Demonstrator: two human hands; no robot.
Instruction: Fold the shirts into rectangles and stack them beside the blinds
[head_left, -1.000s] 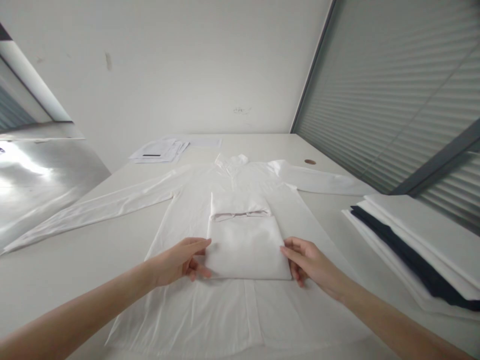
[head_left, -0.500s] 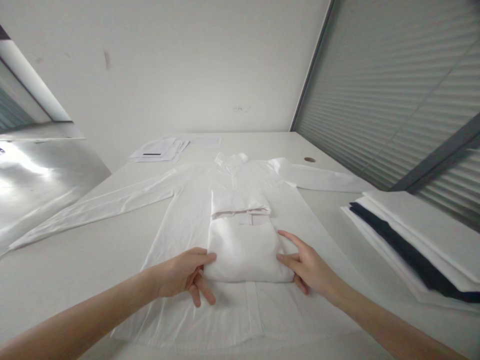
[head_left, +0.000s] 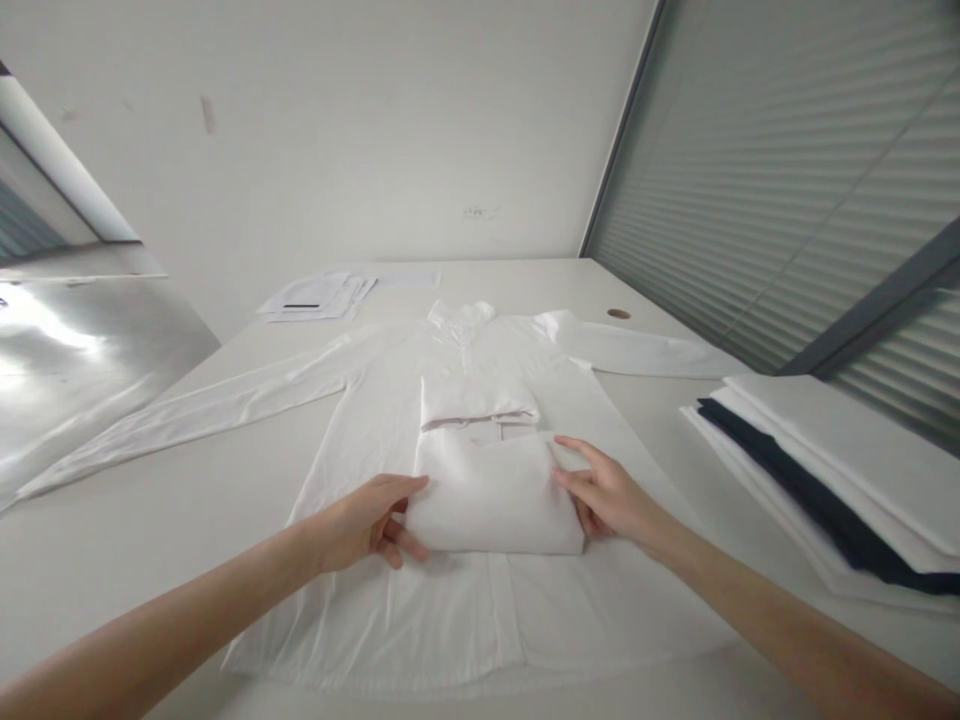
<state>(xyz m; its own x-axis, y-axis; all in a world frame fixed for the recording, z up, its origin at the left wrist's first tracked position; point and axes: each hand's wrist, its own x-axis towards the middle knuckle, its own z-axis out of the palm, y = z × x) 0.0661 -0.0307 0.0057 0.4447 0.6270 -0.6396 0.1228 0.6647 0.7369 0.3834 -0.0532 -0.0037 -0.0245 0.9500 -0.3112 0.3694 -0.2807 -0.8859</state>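
A white shirt (head_left: pixel 375 600) lies spread on the table, its collar at the far end and its sleeves out to both sides. On its middle rests a folded white cloth bundle (head_left: pixel 491 500), with a smaller folded part at its far side. My left hand (head_left: pixel 382 520) grips the bundle's left edge, thumb on top and the other fingers below or beside it. At the right edge my right hand (head_left: pixel 604 490) holds the bundle between thumb and fingers. The near part of the bundle is slightly raised.
A stack of folded white and dark cloths (head_left: pixel 840 480) lies at the right of the table (head_left: pixel 247 480). Papers (head_left: pixel 319 297) are at the far left. A round hole (head_left: pixel 619 314) shows in the table at the far right, near the window blinds (head_left: pixel 787 180).
Both hands have moved slightly up and away from me. The near part of the bundle has lifted and tilted, and its far edge now sits closer to the smaller folded part.
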